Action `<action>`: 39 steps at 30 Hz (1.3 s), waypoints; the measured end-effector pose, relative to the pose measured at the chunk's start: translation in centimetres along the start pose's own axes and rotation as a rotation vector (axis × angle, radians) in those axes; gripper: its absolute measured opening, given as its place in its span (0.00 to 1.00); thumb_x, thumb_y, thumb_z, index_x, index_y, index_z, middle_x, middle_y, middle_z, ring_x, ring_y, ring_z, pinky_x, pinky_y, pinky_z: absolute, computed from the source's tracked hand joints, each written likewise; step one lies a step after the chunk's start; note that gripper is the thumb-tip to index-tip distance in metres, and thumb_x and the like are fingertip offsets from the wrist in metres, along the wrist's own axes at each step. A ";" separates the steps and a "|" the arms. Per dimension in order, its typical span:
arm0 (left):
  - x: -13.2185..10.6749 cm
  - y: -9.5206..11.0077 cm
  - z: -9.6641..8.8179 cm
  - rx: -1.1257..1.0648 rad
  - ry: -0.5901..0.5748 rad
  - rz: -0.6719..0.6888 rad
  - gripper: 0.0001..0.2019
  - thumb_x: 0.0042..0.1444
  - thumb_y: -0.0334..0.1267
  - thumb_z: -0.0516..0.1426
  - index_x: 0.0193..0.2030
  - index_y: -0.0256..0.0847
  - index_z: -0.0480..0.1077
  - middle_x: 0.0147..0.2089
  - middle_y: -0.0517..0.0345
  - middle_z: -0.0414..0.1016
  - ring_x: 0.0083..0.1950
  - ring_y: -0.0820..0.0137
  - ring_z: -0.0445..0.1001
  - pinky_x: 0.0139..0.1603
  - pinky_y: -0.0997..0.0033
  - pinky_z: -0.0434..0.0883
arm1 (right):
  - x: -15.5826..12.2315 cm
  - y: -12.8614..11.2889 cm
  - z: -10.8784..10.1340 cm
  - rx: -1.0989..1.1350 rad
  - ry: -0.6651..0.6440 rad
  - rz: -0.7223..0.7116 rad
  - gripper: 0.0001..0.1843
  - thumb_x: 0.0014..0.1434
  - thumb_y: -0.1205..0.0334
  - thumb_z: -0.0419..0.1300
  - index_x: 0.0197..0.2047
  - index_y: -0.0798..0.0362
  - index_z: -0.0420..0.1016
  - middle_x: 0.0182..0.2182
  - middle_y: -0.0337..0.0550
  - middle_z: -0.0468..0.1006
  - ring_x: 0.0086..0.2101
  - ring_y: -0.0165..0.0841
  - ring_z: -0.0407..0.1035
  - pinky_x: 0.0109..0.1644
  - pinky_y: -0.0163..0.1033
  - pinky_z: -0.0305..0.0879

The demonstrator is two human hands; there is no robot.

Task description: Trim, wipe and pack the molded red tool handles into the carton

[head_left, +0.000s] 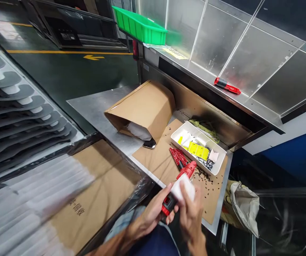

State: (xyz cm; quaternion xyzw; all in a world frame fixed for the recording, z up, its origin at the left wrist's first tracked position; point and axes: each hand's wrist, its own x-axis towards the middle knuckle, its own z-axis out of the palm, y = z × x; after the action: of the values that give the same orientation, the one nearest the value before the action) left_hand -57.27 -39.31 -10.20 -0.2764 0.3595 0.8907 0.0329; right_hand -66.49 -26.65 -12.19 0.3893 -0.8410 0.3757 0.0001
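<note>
My left hand (pixel 156 206) is closed around the black lower end of a red and black plastic tool housing (pixel 166 210), whose red end points toward the white tray. Pinched in my right hand (pixel 191 213), a white cloth or pad (pixel 182 190) presses on the middle of the housing and hides part of it. Just beyond my hands lie more red and black housing parts (pixel 178 158) on a cardboard sheet (pixel 153 160). Small black pieces (pixel 208 185) are scattered to the right. The white tray (pixel 216 167) holds yellow labels, white pads and many small black bits.
An open brown paper bag (pixel 147 106) lies at the back left of the metal table. Another red and black part (pixel 227 85) rests on the ledge, with a green bin (pixel 142 26) farther left. Stacked grey trays (pixel 16 103) and a sack (pixel 243 206) flank the table.
</note>
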 end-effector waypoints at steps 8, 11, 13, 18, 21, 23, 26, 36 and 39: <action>-0.3 0.8 -0.2 0.146 -0.021 0.113 0.43 0.54 0.67 0.52 0.66 0.36 0.57 0.20 0.64 0.69 0.14 0.75 0.65 0.12 0.81 0.58 | -0.2 -0.3 0.8 -0.028 0.133 -0.064 0.24 0.68 0.51 0.46 0.65 0.33 0.64 0.43 0.49 0.71 0.36 0.42 0.72 0.35 0.47 0.71; -0.4 0.9 -0.2 0.147 -0.041 0.086 0.41 0.55 0.67 0.53 0.65 0.36 0.60 0.20 0.63 0.69 0.14 0.76 0.64 0.12 0.81 0.58 | 0.0 -0.2 0.7 -0.065 0.195 -0.191 0.24 0.67 0.55 0.49 0.64 0.32 0.65 0.42 0.46 0.69 0.33 0.39 0.71 0.31 0.44 0.70; -0.5 1.0 -0.2 0.139 -0.062 0.056 0.41 0.56 0.66 0.53 0.66 0.36 0.59 0.20 0.63 0.70 0.14 0.75 0.65 0.13 0.81 0.58 | 0.4 -0.3 0.6 -0.115 0.306 -0.170 0.23 0.68 0.59 0.49 0.64 0.40 0.67 0.43 0.49 0.68 0.36 0.39 0.71 0.33 0.44 0.70; -0.7 1.6 -0.2 0.060 -0.001 -0.002 0.33 0.61 0.59 0.52 0.63 0.34 0.60 0.18 0.64 0.68 0.13 0.77 0.61 0.12 0.83 0.54 | 1.3 -0.6 0.3 -0.093 0.226 -0.330 0.22 0.68 0.60 0.48 0.63 0.44 0.69 0.41 0.48 0.69 0.33 0.35 0.70 0.31 0.38 0.69; -0.9 1.9 -0.1 0.018 -0.022 -0.102 0.25 0.65 0.54 0.48 0.60 0.36 0.60 0.19 0.63 0.69 0.13 0.78 0.60 0.13 0.83 0.51 | 1.7 -0.3 0.0 -0.168 0.334 -0.228 0.21 0.68 0.62 0.48 0.61 0.49 0.71 0.42 0.51 0.68 0.37 0.37 0.70 0.35 0.40 0.69; -0.9 2.1 0.0 -0.018 -0.006 -0.117 0.20 0.68 0.51 0.45 0.53 0.37 0.64 0.19 0.62 0.69 0.13 0.79 0.59 0.13 0.83 0.50 | 1.6 -0.4 0.1 -0.173 0.330 -0.210 0.21 0.68 0.61 0.48 0.61 0.49 0.72 0.42 0.51 0.68 0.36 0.37 0.70 0.35 0.40 0.69; -0.7 2.3 -0.1 -0.079 0.017 -0.133 0.18 0.69 0.46 0.43 0.38 0.36 0.67 0.19 0.60 0.69 0.12 0.81 0.57 0.13 0.84 0.48 | 1.4 -0.3 0.1 -0.141 0.202 -0.284 0.21 0.68 0.59 0.49 0.60 0.44 0.72 0.40 0.48 0.70 0.32 0.34 0.70 0.32 0.38 0.68; -0.3 4.0 -0.3 -0.494 -0.252 -0.411 0.30 0.71 0.38 0.31 0.55 0.29 0.71 0.19 0.59 0.66 0.11 0.87 0.55 0.11 0.93 0.43 | 2.8 1.6 -4.5 0.189 0.369 0.152 0.30 0.69 0.44 0.44 0.68 0.50 0.60 0.52 0.51 0.67 0.53 0.41 0.64 0.57 0.47 0.59; -0.2 4.2 -0.3 -0.568 -0.250 -0.412 0.30 0.71 0.38 0.31 0.60 0.27 0.69 0.20 0.57 0.67 0.12 0.87 0.58 0.11 0.94 0.46 | 2.1 1.9 -4.2 0.219 0.359 0.249 0.35 0.67 0.40 0.44 0.70 0.50 0.56 0.54 0.51 0.67 0.54 0.42 0.64 0.59 0.49 0.57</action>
State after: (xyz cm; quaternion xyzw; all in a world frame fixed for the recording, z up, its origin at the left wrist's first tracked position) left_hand -58.06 -42.61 -7.64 -0.2301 0.0280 0.9565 0.1773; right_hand -70.43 -24.55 -9.80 0.2075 -0.8233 0.5248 0.0609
